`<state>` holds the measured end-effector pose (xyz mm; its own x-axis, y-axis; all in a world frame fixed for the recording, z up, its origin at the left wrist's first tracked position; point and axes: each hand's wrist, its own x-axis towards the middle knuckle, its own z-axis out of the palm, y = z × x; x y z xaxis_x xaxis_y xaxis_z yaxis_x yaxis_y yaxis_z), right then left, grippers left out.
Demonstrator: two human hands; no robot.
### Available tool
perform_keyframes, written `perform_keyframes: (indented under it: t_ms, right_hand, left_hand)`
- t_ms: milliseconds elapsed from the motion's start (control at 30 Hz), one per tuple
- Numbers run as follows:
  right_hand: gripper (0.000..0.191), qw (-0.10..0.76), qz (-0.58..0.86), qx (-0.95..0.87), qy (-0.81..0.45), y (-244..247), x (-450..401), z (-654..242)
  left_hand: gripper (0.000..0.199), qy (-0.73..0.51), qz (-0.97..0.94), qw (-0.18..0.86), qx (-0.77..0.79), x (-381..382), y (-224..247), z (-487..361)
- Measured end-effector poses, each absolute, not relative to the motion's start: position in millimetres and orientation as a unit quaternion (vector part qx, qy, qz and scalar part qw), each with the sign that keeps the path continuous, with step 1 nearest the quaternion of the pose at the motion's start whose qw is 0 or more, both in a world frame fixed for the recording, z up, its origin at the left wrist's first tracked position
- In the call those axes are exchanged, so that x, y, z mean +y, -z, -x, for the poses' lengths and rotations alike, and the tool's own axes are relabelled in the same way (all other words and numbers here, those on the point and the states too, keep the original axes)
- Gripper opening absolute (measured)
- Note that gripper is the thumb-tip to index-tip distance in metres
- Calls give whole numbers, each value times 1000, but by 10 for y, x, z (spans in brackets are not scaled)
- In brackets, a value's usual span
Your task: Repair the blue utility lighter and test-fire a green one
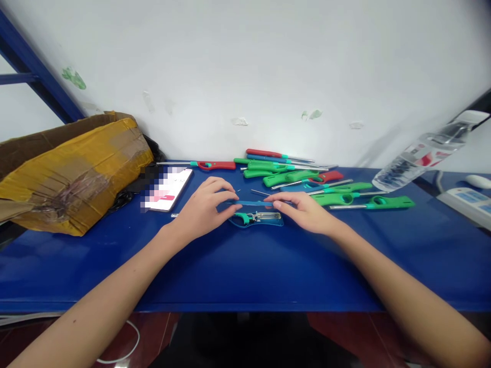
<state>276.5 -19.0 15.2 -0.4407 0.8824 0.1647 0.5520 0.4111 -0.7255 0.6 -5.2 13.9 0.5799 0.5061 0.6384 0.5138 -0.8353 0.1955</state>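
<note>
Between my left hand (210,205) and my right hand (301,208) is a blue half-shell of a lighter handle (253,203), its two ends pinched in my fingers. Right below it on the table lies an opened blue gas lighter (261,219), its insides bare: a green trigger piece, thin wires and a clear fuel tank. The shell hovers just above these parts, roughly in line with them. A thin metal rod (260,192) shows behind the shell, close to my right fingertips.
Several green, red and blue stick lighters (291,176) lie along the wall, more to the right. At left stand a taped cardboard box (76,174) and a phone (172,189). A water bottle (422,153) and a white device (468,204) are at right on the blue table (245,276).
</note>
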Motion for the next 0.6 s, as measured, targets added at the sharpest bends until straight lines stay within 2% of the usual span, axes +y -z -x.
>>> perform_keyframes:
  t_ms: [267, 600]
  right_hand:
    - [53, 299, 452, -793, -279, -77, -155, -2812]
    - [54, 306, 449, -790, -283, -120, -186, -2786]
  left_hand:
    - [15, 348, 894, -27, -282, -37, -98, -14]
    - [16, 343, 896, -28, -281, -38, -76, -18]
